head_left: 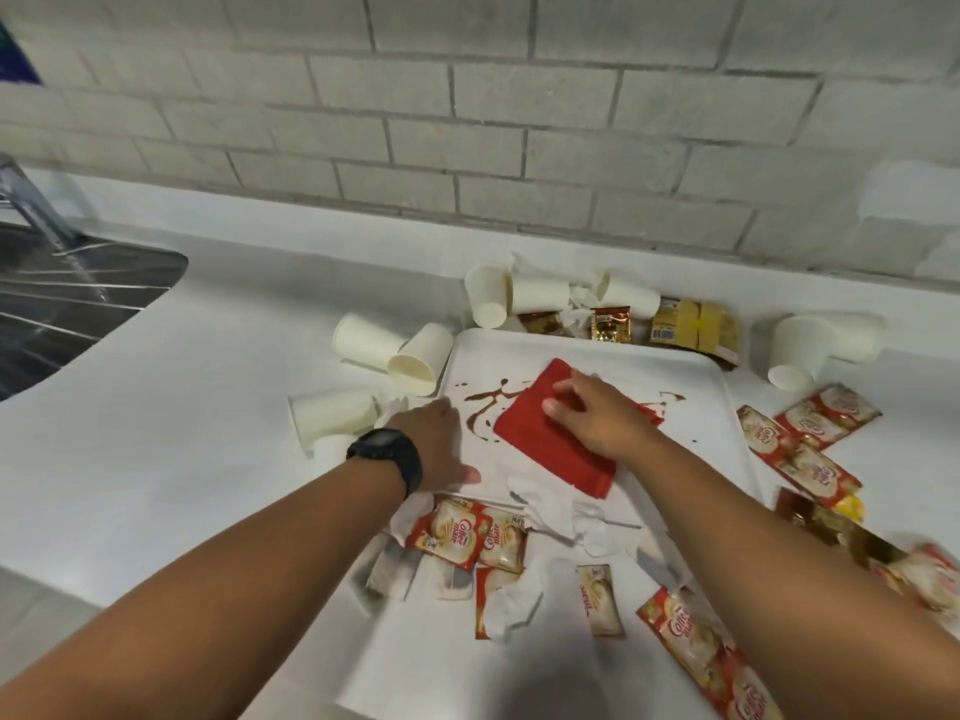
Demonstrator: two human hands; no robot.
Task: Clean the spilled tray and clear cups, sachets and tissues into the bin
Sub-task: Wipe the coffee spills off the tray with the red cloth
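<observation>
Right hand (592,415): fingers spread flat, pressing a red cloth (550,433) on the tray (587,350).
Left hand (441,444): fingers straight, resting on the tray's left edge; black watch (387,454) on wrist.
Tray: holds brown spill (480,413), cloth, torn tissues (550,506).
Hidden: spill partly under cloth.
Around: tipped paper cups (415,358), creamer sachets (465,532) on the counter (182,407); sink (62,304) at left.

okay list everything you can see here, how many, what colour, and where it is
tray: one, white, centre of counter
cloth: one, red, on tray
spill: brown, on tray left of cloth
paper cups: about nine, white, tipped around tray
sachets: many, red-and-white, gold at back
tissues: several, white, crumpled by tray's near edge
sink: one, steel, far left
left hand: flat on tray edge
right hand: pressing cloth
</observation>
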